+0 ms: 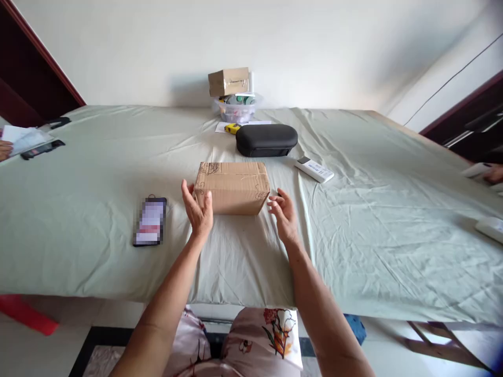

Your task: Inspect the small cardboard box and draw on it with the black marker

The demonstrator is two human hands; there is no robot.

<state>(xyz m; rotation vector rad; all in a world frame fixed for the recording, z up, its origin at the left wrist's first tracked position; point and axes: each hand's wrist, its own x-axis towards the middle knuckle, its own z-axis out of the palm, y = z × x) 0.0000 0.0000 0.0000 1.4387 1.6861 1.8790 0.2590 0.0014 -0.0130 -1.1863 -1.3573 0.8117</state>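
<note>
A taped brown cardboard box with dark scribbles on its corners rests on the cloth in front of me. My left hand is at the box's left end, thumb upright over the front corner and fingers spread along the side; it seems to touch the cardboard without closing on it. Just off the right end is my right hand, fingers loosely bent and apart, with a narrow gap to the box. Behind the box lies a black hard case. A white, remote-like device is to the right.
A phone with a blurred screen lies left. Farther back, a clear plastic tub carries a smaller carton, near a yellow tape measure. Other people's hands show at both edges. The green tablecloth is wrinkled.
</note>
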